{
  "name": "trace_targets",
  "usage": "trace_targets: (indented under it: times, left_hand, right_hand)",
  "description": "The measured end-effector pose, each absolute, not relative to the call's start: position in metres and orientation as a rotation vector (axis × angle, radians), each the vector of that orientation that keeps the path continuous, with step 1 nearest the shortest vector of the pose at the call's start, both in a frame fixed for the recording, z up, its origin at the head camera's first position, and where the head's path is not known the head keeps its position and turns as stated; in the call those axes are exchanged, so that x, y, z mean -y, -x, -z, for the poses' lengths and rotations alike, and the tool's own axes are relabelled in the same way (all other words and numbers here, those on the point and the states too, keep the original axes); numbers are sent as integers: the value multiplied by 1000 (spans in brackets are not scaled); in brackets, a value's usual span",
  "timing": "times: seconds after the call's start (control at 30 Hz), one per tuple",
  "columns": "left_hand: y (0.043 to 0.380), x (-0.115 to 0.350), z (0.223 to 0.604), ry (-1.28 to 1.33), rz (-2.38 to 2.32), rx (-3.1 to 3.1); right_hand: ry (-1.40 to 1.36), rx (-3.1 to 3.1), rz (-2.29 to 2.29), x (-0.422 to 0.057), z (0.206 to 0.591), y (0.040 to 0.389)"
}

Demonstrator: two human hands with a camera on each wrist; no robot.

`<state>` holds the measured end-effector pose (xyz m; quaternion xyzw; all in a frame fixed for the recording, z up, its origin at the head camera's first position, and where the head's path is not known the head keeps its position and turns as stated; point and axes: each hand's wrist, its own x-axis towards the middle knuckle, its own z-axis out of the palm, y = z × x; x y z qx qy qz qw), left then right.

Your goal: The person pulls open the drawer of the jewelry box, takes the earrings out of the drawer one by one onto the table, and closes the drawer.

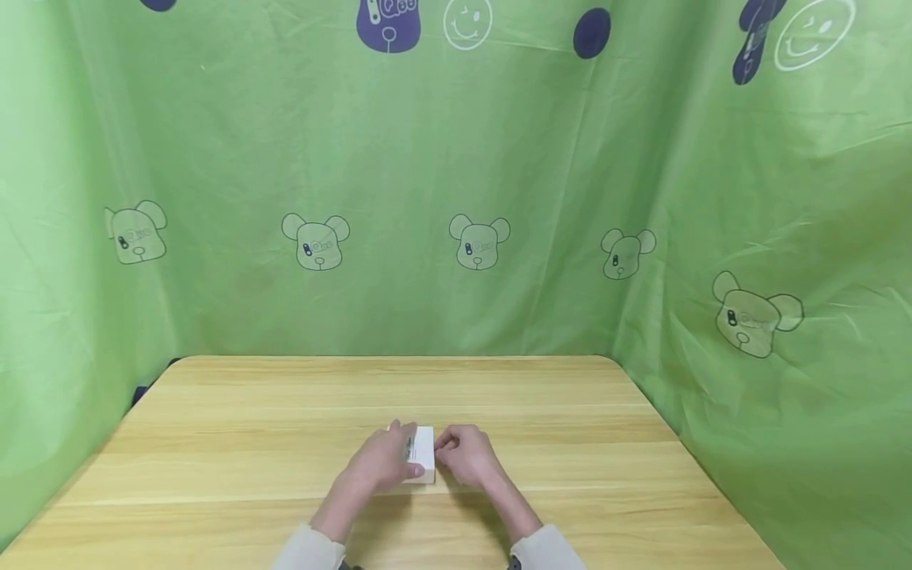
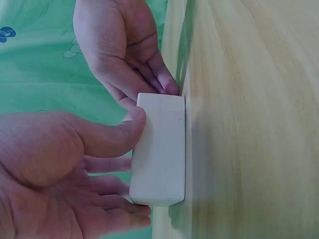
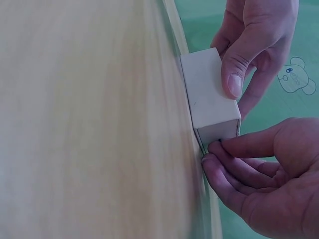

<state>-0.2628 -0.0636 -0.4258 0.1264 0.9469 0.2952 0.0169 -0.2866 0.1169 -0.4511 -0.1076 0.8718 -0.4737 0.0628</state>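
Left fingers around the white box (right fingers at its end)

We see a wooden desk. Behind it we notice a green curtain printed with bear heads.

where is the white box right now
In the head view, the white box sits on the wooden table, low and just left of the picture's middle, gripped by the left hand, with the right hand at its right end.
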Motion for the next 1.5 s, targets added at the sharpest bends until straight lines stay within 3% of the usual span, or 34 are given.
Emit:
trace_targets:
  times: [1.5]
  left_hand:
    - [265, 64, 427, -401, -921, -2959]
  right_hand:
    - [251, -2689, 1415, -127, 451, 294]
